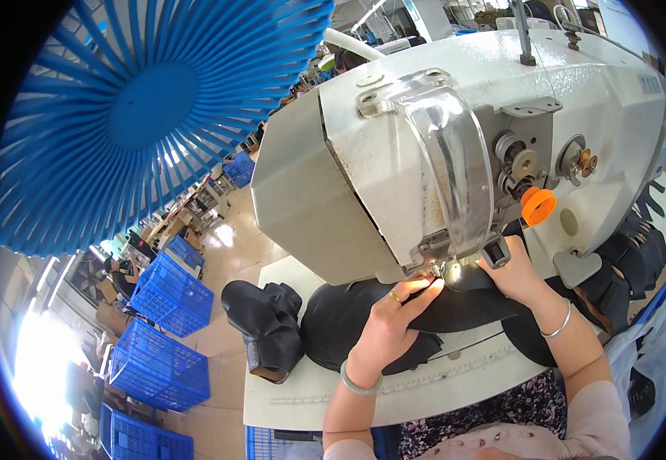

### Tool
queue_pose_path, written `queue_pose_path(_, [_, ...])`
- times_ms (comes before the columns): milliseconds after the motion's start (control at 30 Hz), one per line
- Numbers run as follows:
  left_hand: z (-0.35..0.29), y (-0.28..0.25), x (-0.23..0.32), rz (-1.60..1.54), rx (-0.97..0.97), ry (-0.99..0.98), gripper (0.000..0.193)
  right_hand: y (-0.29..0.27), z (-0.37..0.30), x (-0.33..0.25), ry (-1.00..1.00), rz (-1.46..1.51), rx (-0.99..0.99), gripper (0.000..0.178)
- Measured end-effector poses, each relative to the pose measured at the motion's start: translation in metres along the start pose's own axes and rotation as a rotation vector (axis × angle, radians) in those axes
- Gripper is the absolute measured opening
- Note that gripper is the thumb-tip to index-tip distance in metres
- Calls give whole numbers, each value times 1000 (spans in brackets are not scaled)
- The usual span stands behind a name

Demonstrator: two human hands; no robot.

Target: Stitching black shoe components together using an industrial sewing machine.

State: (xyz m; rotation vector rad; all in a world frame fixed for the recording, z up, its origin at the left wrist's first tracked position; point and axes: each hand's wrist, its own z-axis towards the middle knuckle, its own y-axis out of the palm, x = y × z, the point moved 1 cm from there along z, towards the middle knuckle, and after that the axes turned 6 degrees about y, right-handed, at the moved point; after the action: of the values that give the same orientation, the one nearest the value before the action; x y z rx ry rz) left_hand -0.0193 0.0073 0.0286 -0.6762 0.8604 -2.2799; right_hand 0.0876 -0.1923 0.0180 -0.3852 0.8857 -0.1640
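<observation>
Black cloth (467,307) is spread below the white machine (387,161), right of centre in the frame. It is touched by the left hand (388,328), its fingers set close together, and by the right hand (513,277), its fingertips partly hidden; whether either grips cannot be told. Both are backed by a pale counter (333,402). Blue crates (160,364) are seen at lower left.

Smooth, leathery-looking black material (467,308) under the fingers (420,303), kinda soft sheen. Glossy white sewing machine (375,172) above them, with a shiny clear plastic guard (452,157).
</observation>
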Motion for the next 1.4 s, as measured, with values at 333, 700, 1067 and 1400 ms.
queue_pose_path(333, [0,21,53,530,119,-50,47,-12,18,8,-48,133,-191,33])
queue_pose_path(700, [5,14,30,-172,292,-318,34,-23,28,3,303,348,-601,33])
queue_pose_path(1067, [7,23,46,338,189,-30,50,-22,31,2,218,344,-545,32])
queue_pose_path(1400, [10,26,39,401,213,6,47,-17,29,9,241,273,-493,30])
